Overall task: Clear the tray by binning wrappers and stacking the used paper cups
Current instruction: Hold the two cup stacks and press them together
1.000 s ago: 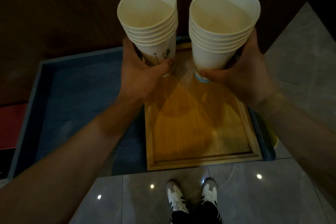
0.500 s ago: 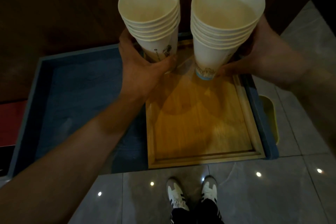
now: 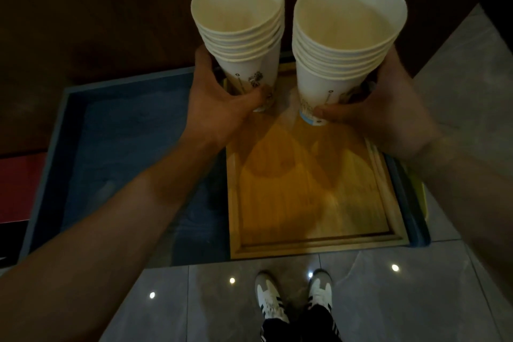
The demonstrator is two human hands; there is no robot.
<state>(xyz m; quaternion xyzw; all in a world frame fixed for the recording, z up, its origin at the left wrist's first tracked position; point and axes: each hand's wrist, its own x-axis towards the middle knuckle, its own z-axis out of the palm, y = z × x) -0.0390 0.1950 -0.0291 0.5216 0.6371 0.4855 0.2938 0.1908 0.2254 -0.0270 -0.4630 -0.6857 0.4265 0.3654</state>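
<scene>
Two stacks of white paper cups are held up side by side above the far end of a wooden tray (image 3: 313, 244). My left hand (image 3: 219, 108) grips the bottom of the left cup stack (image 3: 241, 36), which holds several nested cups. My right hand (image 3: 388, 108) grips the bottom of the right cup stack (image 3: 344, 44), also several cups, with a blue band at its base. The stacks stand a small gap apart, both upright with mouths toward me. The tray's floor is bare; no wrappers show.
The tray lies on a low blue table (image 3: 125, 147) with a raised rim. A yellow-green bin edge (image 3: 419, 197) shows right of the table. My white shoes (image 3: 294, 300) stand on grey floor tiles. A dark wood wall is behind; a red surface (image 3: 19, 186) sits at left.
Both stacks stay in my hands. My right hand has shifted its hold lower around the right stack's base, and both stacks sit slightly lower in view than half a second ago.
</scene>
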